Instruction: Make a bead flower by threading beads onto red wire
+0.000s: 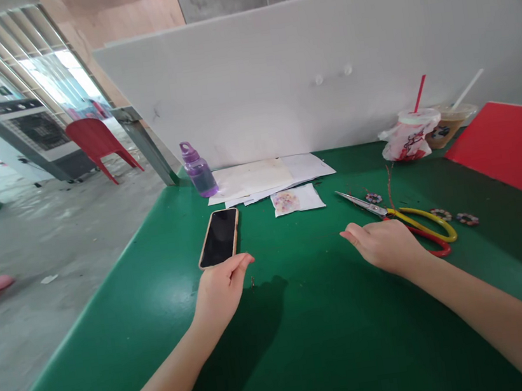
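Note:
My left hand [218,292] is closed with the thumb pressed on the curled fingers, just in front of a phone [219,238]. A tiny wire-like bit [252,282] lies right of it. My right hand [387,245] is closed too, its thumb pointing left, beside scissors [426,225] with yellow and red handles. Whatever either hand pinches is hidden or too thin to see. Around the scissors lie small beaded rings [373,198] and a thin copper-coloured wire [389,186]. A small white packet [297,199] with a colourful print lies between and beyond my hands.
The green table [311,355] ends at a white partition [266,86]. Papers [263,178] and a purple bottle [199,171] stand at the back left. A bagged cup [409,135], a second cup [449,126] and a red board [514,149] are at the back right.

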{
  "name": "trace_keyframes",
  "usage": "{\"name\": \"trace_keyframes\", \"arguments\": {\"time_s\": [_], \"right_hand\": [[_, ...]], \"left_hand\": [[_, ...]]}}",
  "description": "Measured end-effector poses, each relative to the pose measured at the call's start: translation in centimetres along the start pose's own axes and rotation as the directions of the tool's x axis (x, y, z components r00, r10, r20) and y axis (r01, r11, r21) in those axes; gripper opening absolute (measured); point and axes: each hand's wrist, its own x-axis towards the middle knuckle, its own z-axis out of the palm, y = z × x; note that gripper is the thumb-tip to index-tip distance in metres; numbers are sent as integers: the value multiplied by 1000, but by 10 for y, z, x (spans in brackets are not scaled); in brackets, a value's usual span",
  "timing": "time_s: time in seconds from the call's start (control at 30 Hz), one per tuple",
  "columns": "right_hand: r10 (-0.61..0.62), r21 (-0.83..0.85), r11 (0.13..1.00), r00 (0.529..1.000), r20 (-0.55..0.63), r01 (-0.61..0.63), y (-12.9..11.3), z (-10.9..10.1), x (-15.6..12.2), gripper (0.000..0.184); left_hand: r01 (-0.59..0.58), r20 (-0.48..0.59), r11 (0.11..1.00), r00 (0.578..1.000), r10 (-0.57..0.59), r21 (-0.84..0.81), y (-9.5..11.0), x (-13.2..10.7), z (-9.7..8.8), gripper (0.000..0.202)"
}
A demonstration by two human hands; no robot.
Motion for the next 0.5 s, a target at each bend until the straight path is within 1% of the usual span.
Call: {"name": "trace_keyframes", "arguments": {"time_s": [0.3,0.5], "right_hand": [[34,-45,998,999,-1,-34,12,8,-4,36],[71,-65,995,997,13,-70,23,12,-7,40]], "left_hand": [[-19,2,997,1000,19,72,-6,2,1,32],[-116,63,982,992,108,148,-8,3,2,30]]}}
